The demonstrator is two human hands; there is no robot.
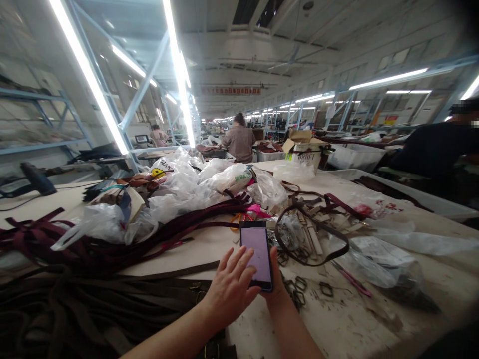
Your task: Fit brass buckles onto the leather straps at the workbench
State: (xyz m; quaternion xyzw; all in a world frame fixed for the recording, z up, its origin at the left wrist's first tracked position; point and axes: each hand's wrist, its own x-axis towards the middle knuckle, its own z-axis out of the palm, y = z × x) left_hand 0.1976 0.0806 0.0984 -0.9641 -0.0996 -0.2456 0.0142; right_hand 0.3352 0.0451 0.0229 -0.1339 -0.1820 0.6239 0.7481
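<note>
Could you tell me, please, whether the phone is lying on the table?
No, the right hand holds the phone above the table.

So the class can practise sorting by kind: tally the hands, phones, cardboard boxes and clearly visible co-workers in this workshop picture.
Hands: 2 (left hand, right hand)
Phones: 1 (phone)
Cardboard boxes: 1 (cardboard box)
Co-workers: 3 (grey-shirted person, pink-shirted person, dark-shirted person)
Total: 7
</note>
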